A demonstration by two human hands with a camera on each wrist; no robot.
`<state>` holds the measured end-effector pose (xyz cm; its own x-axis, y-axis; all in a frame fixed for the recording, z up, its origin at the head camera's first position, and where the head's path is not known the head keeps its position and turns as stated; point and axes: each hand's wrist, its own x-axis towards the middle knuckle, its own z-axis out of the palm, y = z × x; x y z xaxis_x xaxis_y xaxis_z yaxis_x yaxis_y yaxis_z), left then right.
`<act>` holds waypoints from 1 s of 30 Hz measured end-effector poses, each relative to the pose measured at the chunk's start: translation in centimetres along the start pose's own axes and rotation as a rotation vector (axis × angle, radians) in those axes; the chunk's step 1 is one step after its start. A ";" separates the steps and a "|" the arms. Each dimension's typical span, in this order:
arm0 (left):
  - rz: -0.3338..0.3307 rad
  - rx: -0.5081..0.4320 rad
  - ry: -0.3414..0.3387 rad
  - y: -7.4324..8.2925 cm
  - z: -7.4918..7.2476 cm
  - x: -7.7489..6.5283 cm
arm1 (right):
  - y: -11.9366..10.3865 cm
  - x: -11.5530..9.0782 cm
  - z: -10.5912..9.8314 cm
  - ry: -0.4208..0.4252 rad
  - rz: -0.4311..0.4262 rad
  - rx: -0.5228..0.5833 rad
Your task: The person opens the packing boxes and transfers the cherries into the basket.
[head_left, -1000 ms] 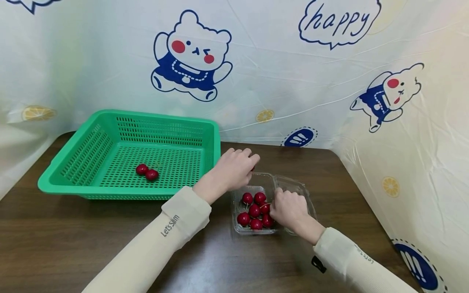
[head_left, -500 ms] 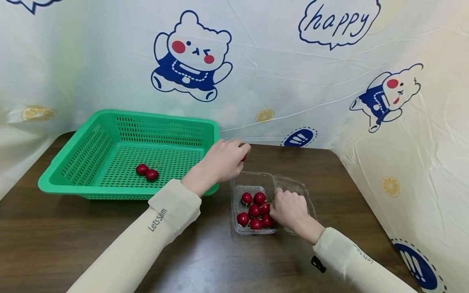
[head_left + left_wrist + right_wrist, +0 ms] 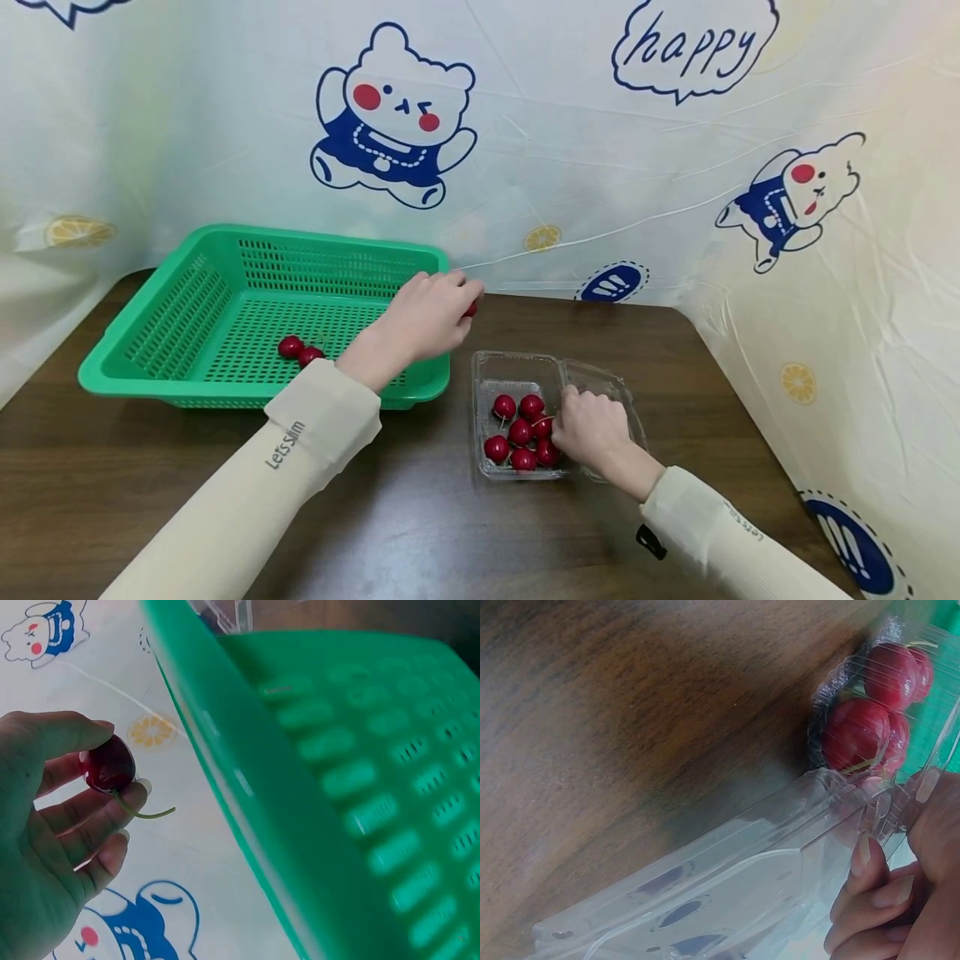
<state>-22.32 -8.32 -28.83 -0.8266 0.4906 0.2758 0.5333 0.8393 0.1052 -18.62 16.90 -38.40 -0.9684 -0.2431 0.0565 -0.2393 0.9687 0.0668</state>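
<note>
My left hand point(image 3: 427, 317) is over the right end of a green plastic basket point(image 3: 225, 389). Between thumb and fingers it pinches a dark red cherry point(image 3: 111, 763), whose green stem hangs free in the left wrist view. Two cherries point(image 3: 290, 347) lie on the basket floor, one partly hidden by the left sleeve. To the right stands a clear plastic clamshell box point(image 3: 517, 365) with several cherries point(image 3: 520, 432) in it. My right hand point(image 3: 596, 427) grips the box where its opened lid point(image 3: 705, 892) joins, fingers curled at that edge.
Both containers stand on a dark wooden table point(image 3: 420, 533). A pale printed sheet point(image 3: 547, 150) with cartoon bears hangs behind and along the right side. The basket's raised rim stands beside the left hand.
My left hand has moved left with the cherry, from above the clear box to over the basket's right end. The right hand has stayed on the box.
</note>
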 end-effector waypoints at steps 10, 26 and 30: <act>-0.049 0.028 0.012 -2.3 -0.5 -1.3 | 0.1 0.0 -0.1 -0.012 0.002 0.000; -0.078 0.040 -0.012 -6.4 -1.1 -4.4 | 0.0 0.1 -0.2 -0.016 -0.005 0.006; -0.084 0.037 -0.038 -7.3 -1.0 -5.3 | 0.0 0.0 -0.2 -0.021 -0.002 0.006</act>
<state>-21.65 -17.31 -30.16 -0.8746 0.4265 0.2307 0.4558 0.8855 0.0906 -18.63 16.85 -38.20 -0.9691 -0.2442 0.0352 -0.2418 0.9684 0.0608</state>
